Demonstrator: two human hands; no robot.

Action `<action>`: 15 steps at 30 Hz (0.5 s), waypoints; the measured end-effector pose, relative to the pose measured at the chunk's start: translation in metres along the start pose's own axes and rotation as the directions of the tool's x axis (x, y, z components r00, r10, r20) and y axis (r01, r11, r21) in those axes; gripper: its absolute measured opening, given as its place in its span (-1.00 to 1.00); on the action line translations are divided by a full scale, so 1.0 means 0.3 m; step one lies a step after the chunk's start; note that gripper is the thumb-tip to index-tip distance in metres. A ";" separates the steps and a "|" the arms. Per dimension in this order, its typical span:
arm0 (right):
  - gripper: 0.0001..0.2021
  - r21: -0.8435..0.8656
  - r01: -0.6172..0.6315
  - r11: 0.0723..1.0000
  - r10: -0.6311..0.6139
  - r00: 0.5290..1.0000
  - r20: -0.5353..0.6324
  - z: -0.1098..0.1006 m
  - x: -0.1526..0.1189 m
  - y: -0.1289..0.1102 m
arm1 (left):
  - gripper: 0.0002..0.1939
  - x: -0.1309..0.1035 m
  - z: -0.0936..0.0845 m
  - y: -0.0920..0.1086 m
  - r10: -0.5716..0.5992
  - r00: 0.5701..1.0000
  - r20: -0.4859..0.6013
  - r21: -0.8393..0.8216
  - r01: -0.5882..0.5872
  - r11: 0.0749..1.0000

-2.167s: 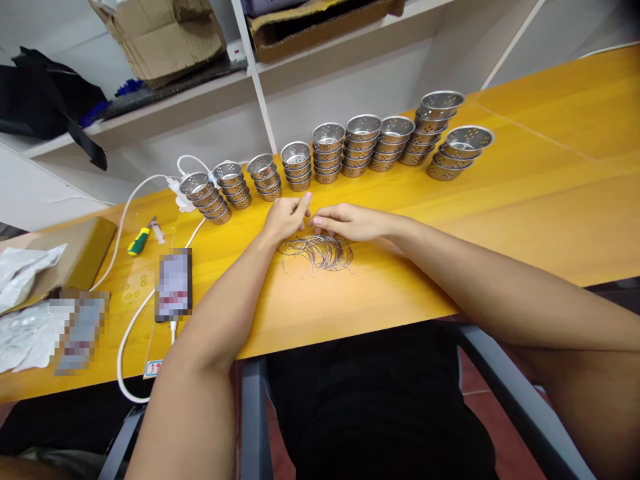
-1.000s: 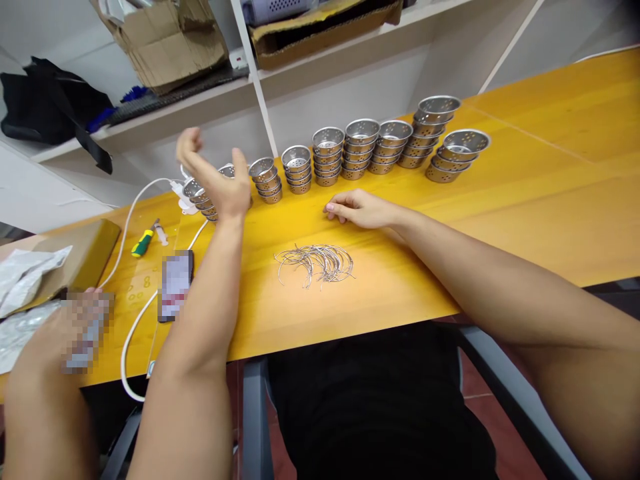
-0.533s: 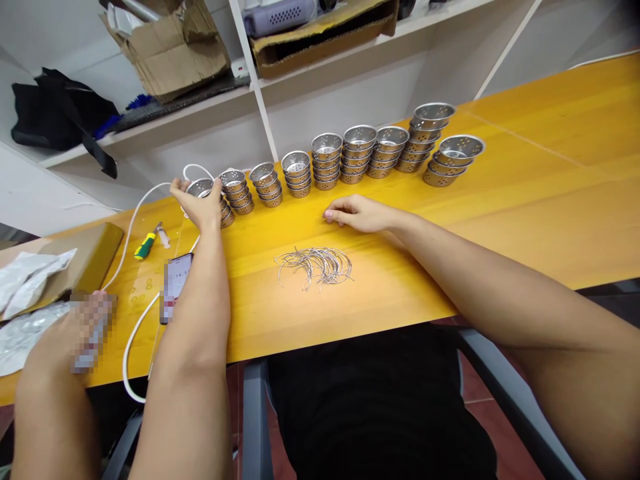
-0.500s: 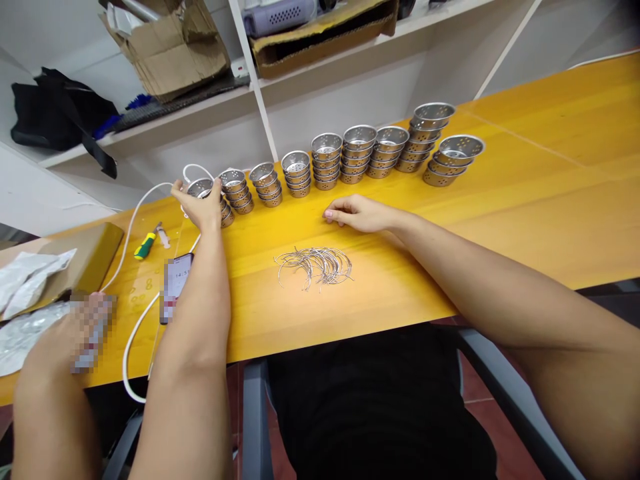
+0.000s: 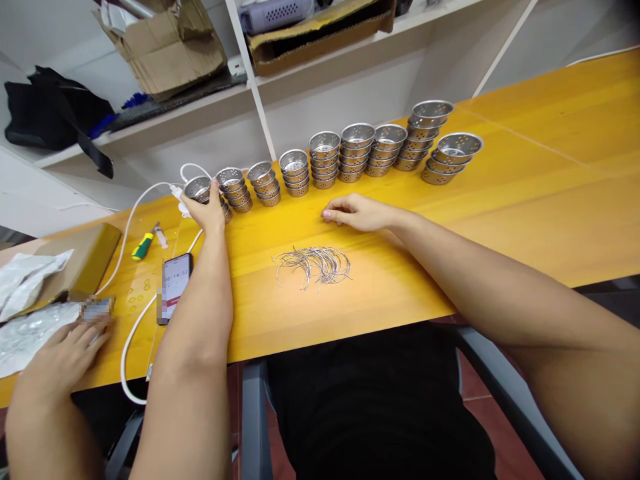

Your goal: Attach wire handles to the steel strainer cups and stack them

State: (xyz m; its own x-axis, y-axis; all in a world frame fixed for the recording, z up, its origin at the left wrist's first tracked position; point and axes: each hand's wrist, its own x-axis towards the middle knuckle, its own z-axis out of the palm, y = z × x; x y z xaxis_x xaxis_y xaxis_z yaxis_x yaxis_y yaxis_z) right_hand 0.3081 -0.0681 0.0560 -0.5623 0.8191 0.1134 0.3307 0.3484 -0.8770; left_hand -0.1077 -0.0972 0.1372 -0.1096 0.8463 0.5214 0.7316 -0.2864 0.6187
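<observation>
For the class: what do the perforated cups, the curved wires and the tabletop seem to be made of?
Perforated cups: shiny metal, probably stainless steel; bright rims.
Curved wires: thin metal with a silvery glint; exact metal unclear.
Tabletop: glossy wood or wood-look laminate; yellow-brown grain streaks.

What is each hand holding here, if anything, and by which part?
The left hand holds the top metal cup of the leftmost stack by opposite sides near its rim. Nothing shows in the half-curled right hand.
</observation>
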 end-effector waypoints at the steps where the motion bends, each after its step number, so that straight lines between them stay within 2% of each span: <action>1: -0.24 0.000 -0.003 1.000 0.003 1.000 -0.001 0.001 0.000 -0.003 | -0.07 0.001 0.015 0.000 -0.022 1.000 -0.006 -0.041 0.021 0.999; 3: -0.22 -0.004 -0.011 1.000 0.011 1.000 -0.003 0.002 0.000 -0.008 | -0.06 0.008 0.055 0.003 -0.025 1.000 0.003 -0.114 0.025 0.993; 6: -0.22 -0.007 -0.012 1.000 0.012 1.000 0.000 0.003 -0.002 -0.016 | -0.03 0.008 0.105 0.019 0.035 0.999 0.011 -0.154 -0.033 0.987; 8: -0.22 -0.008 -0.008 1.000 0.008 1.000 0.002 0.002 -0.004 -0.022 | 0.04 -0.019 0.081 0.028 0.097 0.995 0.019 -0.142 -0.094 0.985; 9: -0.22 -0.009 -0.008 1.000 0.008 1.000 0.003 0.002 -0.004 -0.024 | 0.10 -0.046 0.035 0.026 0.132 0.991 0.031 -0.123 -0.127 0.984; 10: -0.22 -0.010 -0.011 1.000 0.011 1.000 0.002 0.001 -0.005 -0.025 | 0.19 -0.082 -0.039 0.015 0.166 0.985 0.045 -0.098 -0.161 0.982; 12: -0.22 -0.014 -0.018 1.000 0.018 1.000 0.002 0.001 -0.005 -0.026 | 0.29 -0.177 -0.259 -0.031 0.198 0.976 0.089 -0.032 -0.196 0.980; 14: -0.21 -0.017 -0.022 1.000 0.022 1.000 0.000 0.002 -0.004 -0.025 | 0.18 -0.276 -0.513 -0.097 0.167 0.965 0.200 0.084 -0.187 0.979; 15: -0.21 -0.018 -0.022 1.000 0.022 1.000 -0.001 0.003 -0.003 -0.023 | 0.14 -0.314 -0.616 -0.127 0.153 0.948 0.278 0.146 -0.199 0.969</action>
State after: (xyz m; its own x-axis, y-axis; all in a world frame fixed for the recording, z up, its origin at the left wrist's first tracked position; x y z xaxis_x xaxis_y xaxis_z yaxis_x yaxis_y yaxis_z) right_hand 0.3057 -0.0718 0.0616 -0.5545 0.8268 0.0945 0.3565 0.3387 -0.8707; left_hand -0.2495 -0.2491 0.1732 0.1948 0.8838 0.4253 0.8291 -0.3801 0.4101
